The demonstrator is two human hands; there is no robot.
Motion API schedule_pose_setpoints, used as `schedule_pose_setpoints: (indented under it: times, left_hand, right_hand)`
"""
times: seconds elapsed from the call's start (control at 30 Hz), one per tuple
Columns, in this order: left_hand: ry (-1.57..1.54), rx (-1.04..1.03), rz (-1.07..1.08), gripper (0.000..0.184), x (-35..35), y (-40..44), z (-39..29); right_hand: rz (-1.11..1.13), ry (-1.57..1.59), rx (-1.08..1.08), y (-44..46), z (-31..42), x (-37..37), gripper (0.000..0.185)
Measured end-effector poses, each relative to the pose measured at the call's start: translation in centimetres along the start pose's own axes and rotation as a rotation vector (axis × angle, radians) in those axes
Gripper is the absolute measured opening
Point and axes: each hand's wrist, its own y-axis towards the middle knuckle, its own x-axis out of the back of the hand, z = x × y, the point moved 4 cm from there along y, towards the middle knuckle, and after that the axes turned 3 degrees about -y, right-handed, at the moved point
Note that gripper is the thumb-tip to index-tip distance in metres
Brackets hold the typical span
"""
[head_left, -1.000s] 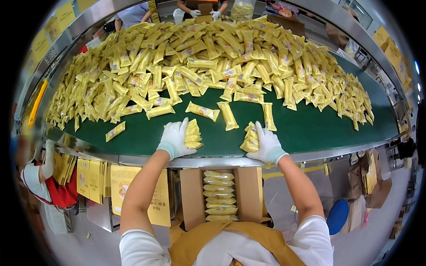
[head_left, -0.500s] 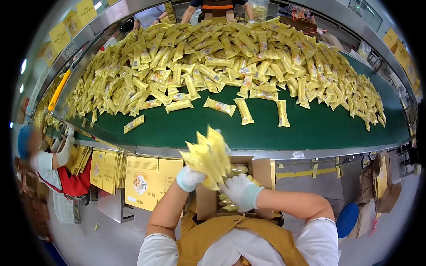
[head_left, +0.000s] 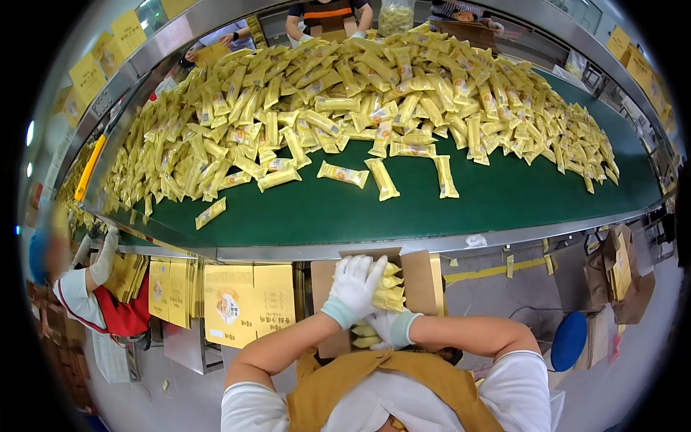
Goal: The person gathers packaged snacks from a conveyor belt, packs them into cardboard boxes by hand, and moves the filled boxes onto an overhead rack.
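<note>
An open cardboard box (head_left: pixel 417 281) stands at my front, below the table edge, with yellow packets (head_left: pixel 389 288) inside. My left hand (head_left: pixel 355 285), in a white glove, lies over the box's left part, its fingers pressed together against the packets. My right hand (head_left: pixel 394 325), also gloved, is lower in the box, partly beneath the left one; its fingers are mostly hidden. More packets (head_left: pixel 364 333) show below the hands. Beyond the box, a big heap of wrapped yellow packets (head_left: pixel 317 93) covers the back of the green table (head_left: pixel 302 216), and several single packets (head_left: pixel 342 174) lie nearer.
Flat yellow cartons (head_left: pixel 248 302) stand left of the box. A co-worker in a red apron (head_left: pixel 124 311) is at the far left; other people work behind the heap. A blue stool (head_left: pixel 568 341) and brown cardboard (head_left: pixel 620 281) are at the right.
The bundle of packets held up above the box's left side has gone down into the box. My left hand has moved right and forward over it, and my right hand sits lower.
</note>
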Motion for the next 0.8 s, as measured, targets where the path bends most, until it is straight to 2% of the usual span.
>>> schedule_pose_setpoints:
  times: [0.07, 0.1, 0.2, 0.23, 0.33, 0.37, 0.4, 0.43, 0.47, 0.5, 0.53, 0.57, 0.6, 0.63, 0.67, 0.73, 0.8]
  left_hand:
    - [0.202, -0.05, 0.006, 0.075, -2.0, -0.3, -0.1]
    - [0.192, -0.005, 0.076, 0.07, -2.8, -0.2, -0.1]
    - [0.227, 0.101, 0.361, 0.077, -4.8, 0.4, -0.1]
    - [0.201, 0.086, 0.438, 0.084, -5.6, 0.7, 0.2]
    - [0.102, 0.042, 0.685, 0.09, -5.8, 2.0, 1.1]
    - [0.069, 0.004, 0.922, 0.098, -5.2, 2.6, 1.5]
    - [-0.003, -0.029, 0.993, 0.095, -3.7, 3.3, 1.9]
    - [-0.073, -0.061, 1.063, 0.092, -2.3, 3.6, 2.7]
    - [-0.142, -0.094, 1.134, 0.089, -0.5, 4.1, 3.6]
    - [-0.318, -0.101, 1.178, 0.08, 2.4, 5.5, 4.5]
    - [-0.498, -0.107, 1.218, 0.072, 4.9, 6.7, 5.8]
    - [-0.75, -0.035, 1.193, 0.061, 6.5, 7.2, 8.0]
    - [-1.002, 0.038, 1.156, 0.051, 8.0, 7.3, 10.3]
    - [-1.0, 0.02, 0.904, 0.046, 8.7, 8.1, 13.5]
    - [-0.987, 0.002, 0.654, 0.042, 8.6, 8.8, 16.6]
    - [-0.726, 0.508, 0.159, 0.049, 5.9, 9.4, 24.1]
    - [0.07, 0.81, 0.005, 0.063, 4.4, 9.9, 27.8]
  right_hand:
    - [0.18, 0.035, -0.127, -1.2, 1.1, 3.0, 0.092]
    - [0.167, -0.049, -0.164, -1.2, 1.4, 2.5, 0.092]
    - [0.206, -0.255, -0.225, -0.3, 1.9, 2.4, 0.087]
    - [0.251, -0.272, -0.242, -0.1, 2.0, 2.8, 0.086]
    - [0.331, -0.285, -0.188, 0.7, 2.4, 4.1, 0.075]
    - [0.336, -0.299, -0.106, 0.5, 2.0, 5.3, 0.072]
    - [0.341, -0.315, -0.026, 0.1, 1.4, 7.3, 0.069]
    - [0.38, -0.169, 0.024, -0.8, 0.6, 10.5, 0.06]
    - [0.369, 0.088, 0.011, -1.6, -0.8, 13.5, 0.06]
    - [0.183, 0.274, 0.042, -2.7, -2.8, 16.2, 0.05]
    - [0.027, 0.651, 0.058, -3.2, -6.1, 17.2, 0.038]
    - [-0.072, 0.793, -0.103, -4.8, -8.1, 21.4, 0.03]
    - [-0.412, 0.781, -0.018, -5.0, -12.5, 21.8, 0.034]
    - [-0.494, 0.954, -0.294, -5.6, -15.4, 23.7, 0.035]
    - [-0.714, 0.937, -0.292, -5.5, -19.6, 24.2, 0.036]
    - [-1.132, 0.497, -0.353, -4.1, -28.4, 24.2, 0.044]
    - [-1.049, 0.232, -0.555, -2.8, -32.4, 25.3, 0.052]
